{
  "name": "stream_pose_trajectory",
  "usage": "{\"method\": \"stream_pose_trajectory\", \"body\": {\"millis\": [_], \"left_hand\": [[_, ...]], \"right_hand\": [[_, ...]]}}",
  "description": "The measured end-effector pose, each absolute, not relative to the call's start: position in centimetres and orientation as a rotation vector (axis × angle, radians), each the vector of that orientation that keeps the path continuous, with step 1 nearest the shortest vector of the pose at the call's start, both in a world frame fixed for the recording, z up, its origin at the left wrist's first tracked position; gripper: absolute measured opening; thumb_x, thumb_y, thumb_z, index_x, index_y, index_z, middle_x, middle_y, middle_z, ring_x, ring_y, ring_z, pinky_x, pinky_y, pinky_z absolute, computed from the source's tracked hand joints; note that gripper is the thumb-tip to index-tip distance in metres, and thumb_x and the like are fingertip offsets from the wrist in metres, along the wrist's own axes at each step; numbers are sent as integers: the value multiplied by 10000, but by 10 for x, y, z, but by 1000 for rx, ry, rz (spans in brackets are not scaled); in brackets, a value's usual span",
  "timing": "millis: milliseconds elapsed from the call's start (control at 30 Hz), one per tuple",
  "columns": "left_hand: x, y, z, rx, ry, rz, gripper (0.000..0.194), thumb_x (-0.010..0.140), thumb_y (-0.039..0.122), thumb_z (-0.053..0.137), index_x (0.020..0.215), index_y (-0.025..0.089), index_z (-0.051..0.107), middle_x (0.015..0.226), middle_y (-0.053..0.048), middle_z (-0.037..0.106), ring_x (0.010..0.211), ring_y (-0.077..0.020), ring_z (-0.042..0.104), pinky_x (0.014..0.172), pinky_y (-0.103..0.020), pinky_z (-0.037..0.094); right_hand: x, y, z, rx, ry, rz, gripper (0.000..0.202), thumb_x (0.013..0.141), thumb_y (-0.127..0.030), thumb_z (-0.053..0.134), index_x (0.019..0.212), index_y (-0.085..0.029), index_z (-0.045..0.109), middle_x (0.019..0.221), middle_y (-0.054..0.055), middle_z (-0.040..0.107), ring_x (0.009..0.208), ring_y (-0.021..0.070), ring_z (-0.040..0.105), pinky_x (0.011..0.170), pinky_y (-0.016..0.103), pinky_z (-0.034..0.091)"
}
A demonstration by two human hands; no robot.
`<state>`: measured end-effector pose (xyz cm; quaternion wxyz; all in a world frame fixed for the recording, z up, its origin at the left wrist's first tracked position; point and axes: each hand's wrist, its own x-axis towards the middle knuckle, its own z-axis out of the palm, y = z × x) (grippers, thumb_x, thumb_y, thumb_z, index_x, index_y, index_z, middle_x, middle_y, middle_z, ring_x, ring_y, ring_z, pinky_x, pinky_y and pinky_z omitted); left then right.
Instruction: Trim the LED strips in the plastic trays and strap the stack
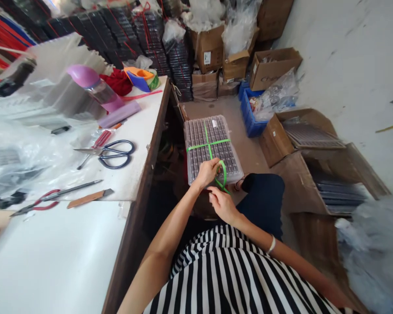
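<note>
In the head view a stack of clear plastic trays with rows of dark small parts stands low beside the table. A bright green strap crosses its top both ways. My left hand is closed on the strap at the stack's near edge, where the loose end curls into a loop. Just nearer to me, my right hand is held with curled fingers beside the strap's tail. Whether the strap passes between those fingers is hidden.
On the white table at left lie scissors, red-handled pliers, a cutter and a pink-capped bottle. Open cartons and a blue crate line the right side. Dark tray stacks stand behind.
</note>
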<state>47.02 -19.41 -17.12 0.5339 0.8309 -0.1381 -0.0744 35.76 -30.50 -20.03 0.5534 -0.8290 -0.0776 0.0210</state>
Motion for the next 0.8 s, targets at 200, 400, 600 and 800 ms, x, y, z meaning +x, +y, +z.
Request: {"method": "stream_pose_trajectory", "body": {"millis": [200,400,600,800], "left_hand": [[467,-192,-176,1950,-312,-164,361,940,346,387,650,176,517,578,25,559,532,-105,523,586,-220,395],[468,-193,-175,1962,-303,-165,340,928,322,417,634,180,511,538,35,543,508,-106,518,583,-222,383],[467,-192,-177,1952,-312,-146,342,929,323,411,636,181,514,543,31,542,517,-109,516,582,-222,382],[467,-192,-178,1928,-285,-146,352,931,364,405,654,179,518,565,25,550,520,-108,515,564,-220,385]], "right_hand": [[367,-342,-234,-1808,145,-108,369,893,-391,330,1196,-187,387,618,-48,581,409,124,555,371,217,418],[363,-388,-235,-1870,138,-314,253,896,-324,391,1076,-207,527,880,49,634,753,157,642,693,326,534],[379,-347,-233,-1914,-326,-151,260,873,-198,425,1013,-227,642,1007,66,667,944,184,628,889,364,498],[392,-350,-221,-1883,-559,-9,244,876,-208,451,939,-231,685,1030,60,665,955,177,630,866,340,517]]}}
